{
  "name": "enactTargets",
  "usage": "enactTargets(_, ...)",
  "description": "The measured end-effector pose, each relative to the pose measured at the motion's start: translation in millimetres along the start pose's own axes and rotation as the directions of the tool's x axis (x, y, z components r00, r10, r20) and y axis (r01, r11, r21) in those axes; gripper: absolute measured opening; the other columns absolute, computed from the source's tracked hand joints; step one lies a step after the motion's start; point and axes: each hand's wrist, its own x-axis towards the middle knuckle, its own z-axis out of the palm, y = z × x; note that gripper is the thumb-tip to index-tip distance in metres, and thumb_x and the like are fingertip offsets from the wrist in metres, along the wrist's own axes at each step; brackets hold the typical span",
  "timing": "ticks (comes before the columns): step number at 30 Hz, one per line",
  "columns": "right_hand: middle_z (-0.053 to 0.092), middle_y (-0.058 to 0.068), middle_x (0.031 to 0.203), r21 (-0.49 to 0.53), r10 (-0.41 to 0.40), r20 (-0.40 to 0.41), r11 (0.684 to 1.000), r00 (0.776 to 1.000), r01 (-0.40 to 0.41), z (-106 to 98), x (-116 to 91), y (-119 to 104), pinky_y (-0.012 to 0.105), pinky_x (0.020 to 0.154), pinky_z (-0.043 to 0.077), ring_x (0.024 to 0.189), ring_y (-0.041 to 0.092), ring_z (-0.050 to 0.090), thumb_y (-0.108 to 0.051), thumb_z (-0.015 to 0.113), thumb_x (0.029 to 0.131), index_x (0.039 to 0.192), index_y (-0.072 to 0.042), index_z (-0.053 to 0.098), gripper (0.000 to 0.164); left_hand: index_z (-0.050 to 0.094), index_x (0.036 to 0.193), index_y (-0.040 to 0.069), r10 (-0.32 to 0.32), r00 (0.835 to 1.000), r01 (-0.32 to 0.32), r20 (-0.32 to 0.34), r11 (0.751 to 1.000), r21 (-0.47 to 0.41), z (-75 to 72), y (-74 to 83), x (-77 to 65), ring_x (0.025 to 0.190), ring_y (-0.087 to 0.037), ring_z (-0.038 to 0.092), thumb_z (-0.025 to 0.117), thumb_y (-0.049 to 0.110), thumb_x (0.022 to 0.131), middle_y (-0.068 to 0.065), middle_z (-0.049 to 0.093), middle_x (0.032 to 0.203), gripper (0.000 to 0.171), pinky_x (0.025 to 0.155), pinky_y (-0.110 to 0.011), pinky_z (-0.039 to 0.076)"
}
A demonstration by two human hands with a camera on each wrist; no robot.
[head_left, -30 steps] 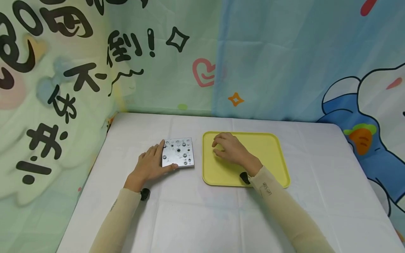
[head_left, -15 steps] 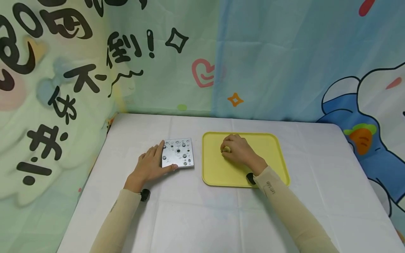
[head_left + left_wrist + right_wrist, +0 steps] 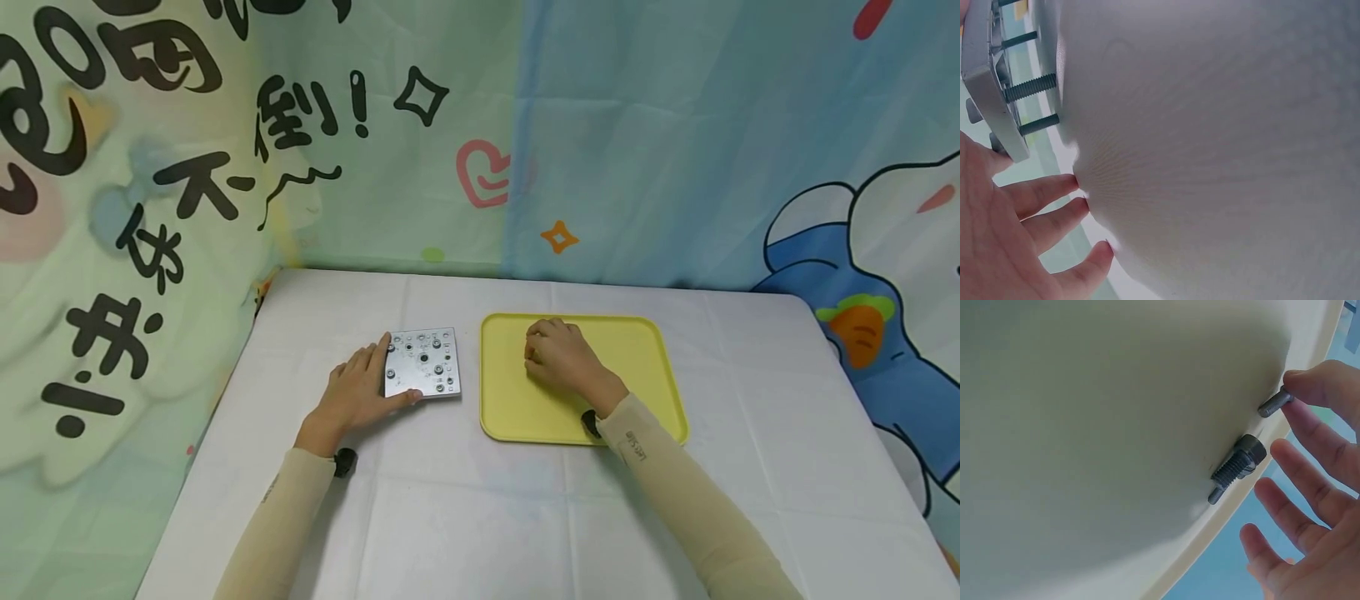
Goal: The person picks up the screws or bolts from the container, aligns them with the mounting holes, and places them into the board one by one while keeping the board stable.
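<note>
My left hand (image 3: 354,393) holds a square metal plate (image 3: 411,377) by its edges, index finger at the left side and thumb along the near side. Screw heads and holes dot the plate's top. Seen from the left wrist, threaded screws (image 3: 1030,88) stick out of its underside, and the other fingertips rest on the white cloth. Over the yellow tray (image 3: 630,375), my right hand (image 3: 564,358) pinches a small screw (image 3: 1274,404) between thumb and index finger. Its other fingers are spread. A thicker black bolt (image 3: 1251,450) lies close by on the tray, a thinner shank showing at its end.
White cloth (image 3: 480,517) covers the table. The tray has a low raised rim and stands right of the plate, with a narrow strip of cloth between. Printed curtains (image 3: 637,167) hang behind the table and along its left side.
My right hand has shifted slightly right over the tray, and its thumb and index finger have come together on the screw. The left hand and plate have stayed in place.
</note>
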Motion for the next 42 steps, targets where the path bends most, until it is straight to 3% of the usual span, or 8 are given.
enactTargets(14, 0.062, 0.015, 0.122, 0.073, -0.005, -0.097, 0.997, 0.995, 0.012, 0, 2, -5, 0.058, 0.092, 0.043, 0.118, 0.038, 0.053, -0.015, 0.071, 0.090, 0.086, -0.011, 0.071, 0.005, 0.004, 0.162, 0.014, -0.006, 1.000, 0.006, 0.011, 1.000, 0.009, -3.2, -0.2, 0.2, 0.146, -0.040, 0.024, 0.056, 0.079, 0.082, -0.024, 0.026, 0.160, 0.116, 0.112, -0.064, 0.021)
enactTargets(25, 0.064, 0.017, 0.116, 0.178, -0.102, -0.235, 0.973, 0.967, 0.146, -3, 19, -22, 0.055, 0.095, 0.044, 0.113, 0.038, 0.056, -0.010, 0.071, 0.087, 0.085, -0.007, 0.069, 0.004, 0.005, 0.162, 0.013, 0.004, 1.000, -0.004, 0.005, 1.000, 0.015, -2.7, -1.0, 1.4, 0.146, -0.041, 0.025, 0.056, 0.079, 0.083, -0.024, 0.027, 0.159, 0.116, 0.112, -0.064, 0.022)
enactTargets(34, 0.064, 0.013, 0.121, 0.236, -0.101, -0.214, 0.960, 0.972, 0.152, -10, 42, -51, 0.053, 0.098, 0.042, 0.116, 0.034, 0.055, -0.014, 0.070, 0.088, 0.085, -0.009, 0.069, 0.005, 0.006, 0.162, 0.013, 0.005, 1.000, -0.005, 0.002, 1.000, 0.015, -1.9, -1.2, 2.2, 0.146, -0.041, 0.025, 0.056, 0.079, 0.082, -0.024, 0.027, 0.159, 0.116, 0.112, -0.064, 0.022)
enactTargets(42, 0.064, 0.012, 0.121, 0.237, -0.137, -0.211, 0.954, 0.968, 0.187, -3, 58, -68, 0.049, 0.101, 0.042, 0.117, 0.032, 0.055, -0.014, 0.069, 0.088, 0.086, -0.009, 0.070, 0.006, 0.004, 0.162, 0.013, -0.007, 1.000, 0.007, 0.021, 1.000, 0.017, -1.5, -0.6, 2.1, 0.146, -0.041, 0.024, 0.054, 0.081, 0.083, -0.023, 0.026, 0.160, 0.116, 0.112, -0.063, 0.021)
